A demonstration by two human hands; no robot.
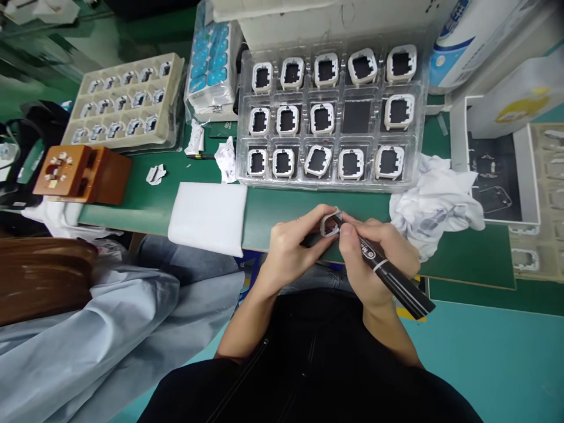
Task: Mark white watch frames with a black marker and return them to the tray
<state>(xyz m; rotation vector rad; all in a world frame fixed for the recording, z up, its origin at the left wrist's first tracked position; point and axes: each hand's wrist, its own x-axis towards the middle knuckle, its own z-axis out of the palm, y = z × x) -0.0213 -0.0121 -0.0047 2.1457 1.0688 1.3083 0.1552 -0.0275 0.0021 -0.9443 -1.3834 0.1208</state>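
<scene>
My left hand (pixel 291 247) pinches a small white square frame (pixel 329 223) at the near edge of the green table. My right hand (pixel 374 255) grips a black marker pen (pixel 388 276), and its tip touches the frame. Behind my hands lies a clear plastic tray (pixel 332 182) holding several of the same white frames with dark centres; one pocket (pixel 356 116) in the middle row has no frame.
A white foam pad (pixel 207 216) lies left of my hands and a crumpled white cloth (pixel 436 202) to the right. A beige tray of parts (pixel 123 103), an orange-brown block (pixel 83 173), a blue-capped pack (pixel 211 59) and white boxes (pixel 506 170) stand around. Someone in a light blue sleeve (pixel 110 329) sits at left.
</scene>
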